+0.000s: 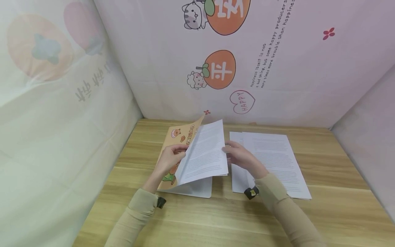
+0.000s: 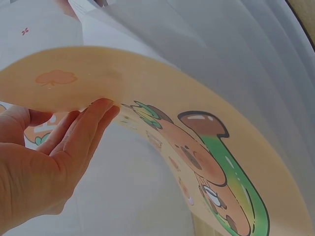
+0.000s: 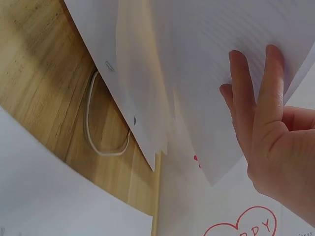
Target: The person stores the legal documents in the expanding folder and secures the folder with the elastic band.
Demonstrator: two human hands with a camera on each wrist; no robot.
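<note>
An orange cartoon-printed folder [image 1: 178,135] lies left of centre on the table, its cover lifted and curved. My left hand [image 1: 171,157] pinches this cover near its raised edge; in the left wrist view the cover [image 2: 162,93] bends in an arc above and past the fingers. Printed white sheets [image 1: 205,154] stand tilted up against the cover. At their right edge my right hand [image 1: 242,157] grips them, thumb in front and fingers behind. In the right wrist view the fingers [image 3: 269,93] spread over the back of the sheets [image 3: 206,59].
Right of the folder lies another set of printed sheets [image 1: 274,157], slightly fanned. A thin white cord loop [image 3: 88,123] shows beside the folder on the wooden table [image 1: 216,219]. Printed cloth walls [image 1: 172,79] stand behind and at both sides.
</note>
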